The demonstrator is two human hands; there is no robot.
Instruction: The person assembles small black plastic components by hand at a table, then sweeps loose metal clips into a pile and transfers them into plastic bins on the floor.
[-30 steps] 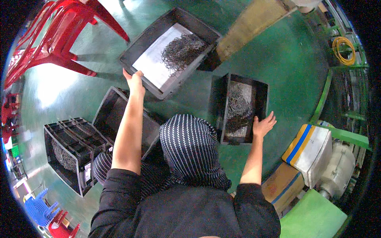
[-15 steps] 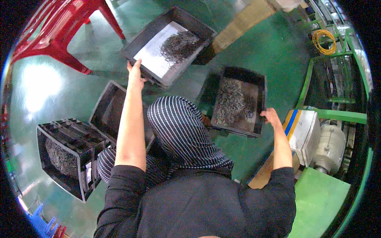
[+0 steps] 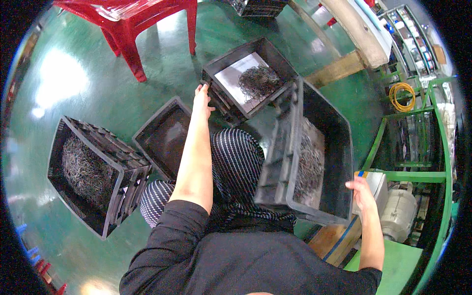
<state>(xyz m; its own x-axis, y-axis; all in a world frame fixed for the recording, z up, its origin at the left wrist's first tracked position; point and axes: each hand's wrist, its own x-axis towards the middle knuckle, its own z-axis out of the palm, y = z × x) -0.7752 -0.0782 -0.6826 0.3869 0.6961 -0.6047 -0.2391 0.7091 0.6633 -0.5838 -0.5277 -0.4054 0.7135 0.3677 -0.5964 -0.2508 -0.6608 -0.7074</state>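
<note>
My left hand (image 3: 202,101) is closed at the near left side of a black plastic crate (image 3: 230,104), its fingers partly hidden. Inside that crate, a white sheet (image 3: 233,73) lies under a tangled clump of thin dark metal pieces (image 3: 258,82). My right hand (image 3: 363,194) grips the right wall of a second black crate (image 3: 278,167), thumb at the rim and other fingers out of sight. This crate is tilted beside my right knee, close to me. Loose grey metal pieces (image 3: 309,167) cover part of its bottom.
A third crate (image 3: 162,132) lies low by my left knee. Left of it, a deep crate (image 3: 118,196) holds many wiry pieces (image 3: 83,167). A red plastic chair (image 3: 132,34) stands at the far left. Green-framed machinery (image 3: 413,175) with a motor (image 3: 400,211) lines the right side.
The right-hand crate has come up and closer to me, and now leans over. My view has shifted, so the chair and the sheet-lined crate appear farther right.
</note>
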